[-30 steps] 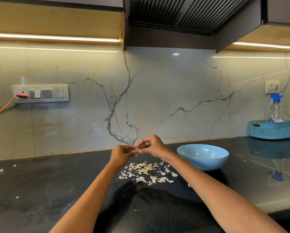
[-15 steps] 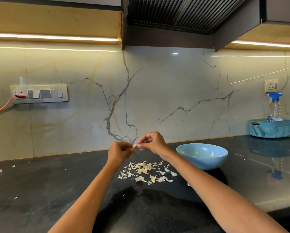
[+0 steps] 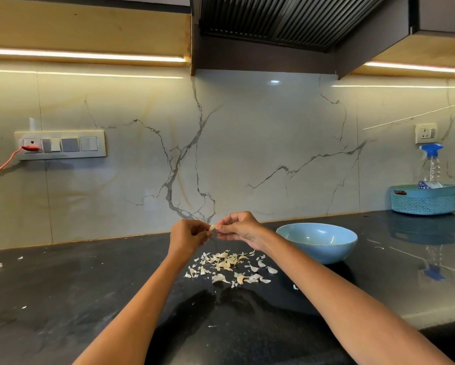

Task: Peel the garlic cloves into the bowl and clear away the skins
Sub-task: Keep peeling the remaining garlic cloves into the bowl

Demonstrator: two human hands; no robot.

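Black stone countertop (image 3: pixel 63 299) below a marble backsplash (image 3: pixel 247 154); skins (image 3: pixel 227 266) are scattered beside the bowl (image 3: pixel 317 242), left of which a garlic clove (image 3: pixel 212 227) is pinched by left hand (image 3: pixel 188 237) and right hand (image 3: pixel 240 227).

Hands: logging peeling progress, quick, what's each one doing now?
Left hand: fingers curled, pinching the garlic clove.
Right hand: pinching the same clove's other end.

Both forearms are bare from the frame's lower edge to the wrists (no sleeve cuff shows), and the left hand (image 3: pixel 188 237) and right hand (image 3: pixel 243 227) wear nothing.
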